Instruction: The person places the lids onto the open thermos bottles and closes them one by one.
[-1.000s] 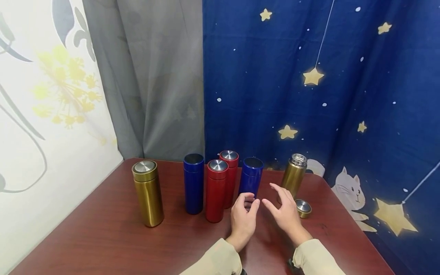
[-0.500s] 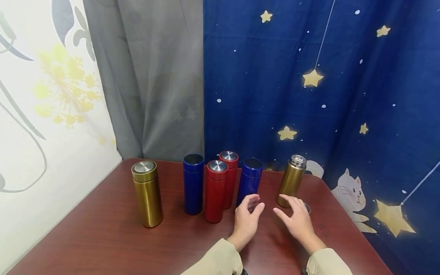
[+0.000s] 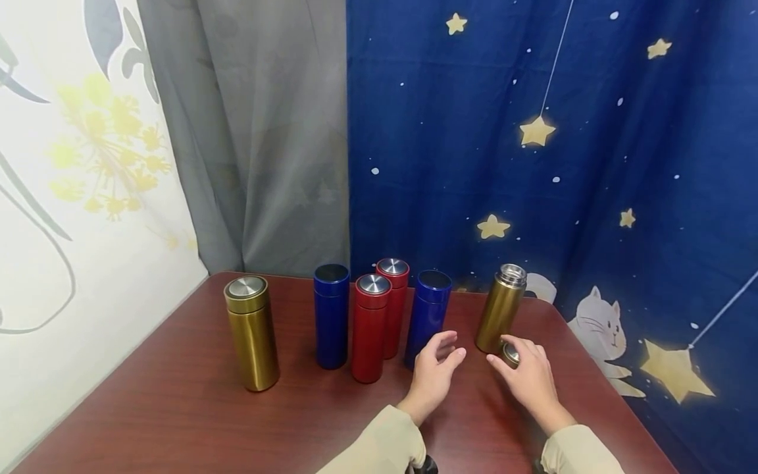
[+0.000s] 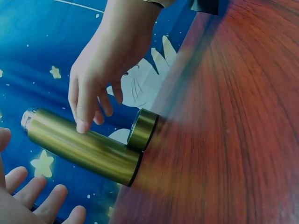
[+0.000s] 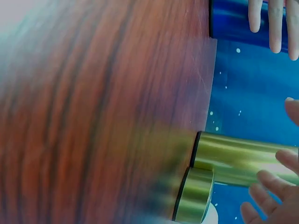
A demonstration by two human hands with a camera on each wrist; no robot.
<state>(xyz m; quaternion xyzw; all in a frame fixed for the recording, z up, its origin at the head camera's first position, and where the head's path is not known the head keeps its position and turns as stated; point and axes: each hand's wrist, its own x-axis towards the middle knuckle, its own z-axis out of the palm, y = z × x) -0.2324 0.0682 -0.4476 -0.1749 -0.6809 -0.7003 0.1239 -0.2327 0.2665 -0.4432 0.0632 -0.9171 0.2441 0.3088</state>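
Note:
My right hand (image 3: 530,375) is open over a gold bottle lid (image 3: 510,354), its thumb and fingers spread. In the left wrist view the lid (image 4: 142,129) stands apart from those fingers, beside the base of a lidless gold bottle (image 3: 500,309). The bottle is upright, with its steel mouth showing. My left hand (image 3: 435,378) hovers with loosely bent fingers in front of a blue bottle (image 3: 428,313), with nothing in its grasp. The right wrist view has the right hand (image 5: 275,196) at lower right near the gold bottle. In the head view, the right hand covers part of the lid.
Two red bottles, one (image 3: 368,336) in front of the other (image 3: 395,316), stand mid-table with lids on. Left of them are another blue bottle (image 3: 331,319) and a capped gold bottle (image 3: 254,342). Curtains hang behind the reddish-brown table (image 3: 177,395).
Both hands have shifted: the right one moved down and right toward the lid, the left one slightly right. More of the lid shows between the right thumb and fingers than half a second ago.

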